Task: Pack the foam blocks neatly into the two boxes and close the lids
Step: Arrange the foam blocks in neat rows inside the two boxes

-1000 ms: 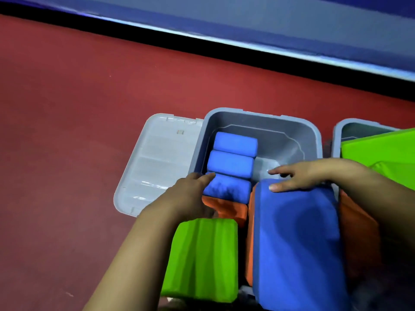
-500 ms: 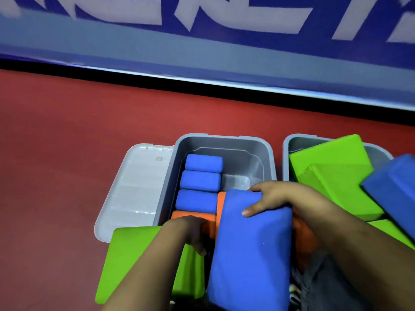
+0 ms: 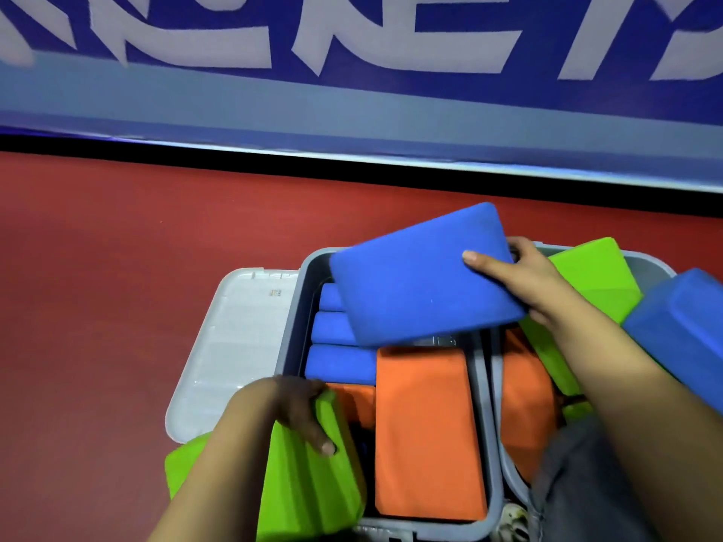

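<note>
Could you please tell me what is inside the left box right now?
Left box: three blue rolls stacked along its left wall, an orange slab and a smaller orange block. The raised blue slab hides the far end.

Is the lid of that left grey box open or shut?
Open. The lid lies flat on the red floor left of the box, whose foam blocks show uncovered.

The left hand [image 3: 291, 410] reaches in from the lower left, forearm bare, fingers curled over the top edge of a green block [image 3: 313, 483], thumb on its near face. The right hand [image 3: 520, 277] comes in from the lower right, arm stretched forward, gripping the right end of a blue block [image 3: 422, 275], thumb on top, fingers beneath.
</note>
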A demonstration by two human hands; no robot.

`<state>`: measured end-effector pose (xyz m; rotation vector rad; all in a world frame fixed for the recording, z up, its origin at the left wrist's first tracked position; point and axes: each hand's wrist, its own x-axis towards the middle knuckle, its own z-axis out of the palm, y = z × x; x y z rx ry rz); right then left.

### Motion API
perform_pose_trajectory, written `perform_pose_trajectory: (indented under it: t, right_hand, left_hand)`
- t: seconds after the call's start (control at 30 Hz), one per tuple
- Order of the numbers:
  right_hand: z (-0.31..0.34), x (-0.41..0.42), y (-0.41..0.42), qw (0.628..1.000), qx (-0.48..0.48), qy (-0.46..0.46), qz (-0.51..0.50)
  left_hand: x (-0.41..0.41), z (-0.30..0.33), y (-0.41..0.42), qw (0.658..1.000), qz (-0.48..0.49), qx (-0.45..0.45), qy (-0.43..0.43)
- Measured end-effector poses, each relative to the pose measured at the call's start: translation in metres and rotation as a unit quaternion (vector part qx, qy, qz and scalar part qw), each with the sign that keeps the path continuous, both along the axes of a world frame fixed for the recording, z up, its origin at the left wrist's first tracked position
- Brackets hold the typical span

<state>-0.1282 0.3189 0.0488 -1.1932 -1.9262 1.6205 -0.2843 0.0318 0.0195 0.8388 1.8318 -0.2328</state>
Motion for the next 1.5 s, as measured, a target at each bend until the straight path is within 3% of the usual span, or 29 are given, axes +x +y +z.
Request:
perform_pose_trajectory:
  t: [0.1,0.23,0.33,0.43,0.57,0.73,0.97,1.17,1.37,1.5]
  right_hand:
    - [-0.005,-0.005,0.002,0.996,0.080,0.014,-0.045]
    - [-0.011,-0.010,0.003,0.970,0.238,-0.012,0.054]
    - [-0.020,-0.019,0.000,0.919,0.346,-0.123,0.144]
    - [-0.032,-0.031,-0.007,0.860,0.382,-0.233,0.245]
    - [-0.048,-0.044,-0.014,0.819,0.370,-0.301,0.319]
    - [-0.075,-0.054,-0.021,0.798,0.352,-0.326,0.365]
    - [-0.103,-0.054,-0.025,0.808,0.223,-0.361,0.409]
    - [-0.133,-0.054,-0.042,0.819,0.202,-0.365,0.394]
    - [-0.168,-0.062,-0.031,0.801,0.126,-0.410,0.418]
    - [-0.159,-0.072,-0.026,0.793,-0.026,-0.428,0.432]
  left_hand:
    - [-0.008,0.031,-0.005,0.991,0.072,0.078,0.085]
    - [-0.012,0.069,-0.020,0.946,0.186,0.232,0.132]
    - [-0.007,0.077,-0.029,0.894,0.248,0.336,0.160]
    - [-0.006,0.077,-0.025,0.835,0.321,0.409,0.183]
    - [-0.010,0.071,-0.012,0.768,0.385,0.473,0.197]
    - [-0.016,0.060,0.007,0.725,0.435,0.492,0.207]
    - [-0.020,0.048,0.026,0.692,0.488,0.495,0.193]
    - [-0.015,0.040,0.044,0.652,0.542,0.513,0.132]
    - [-0.006,0.021,0.059,0.676,0.527,0.498,0.131]
    - [-0.002,0.013,0.065,0.701,0.500,0.488,0.140]
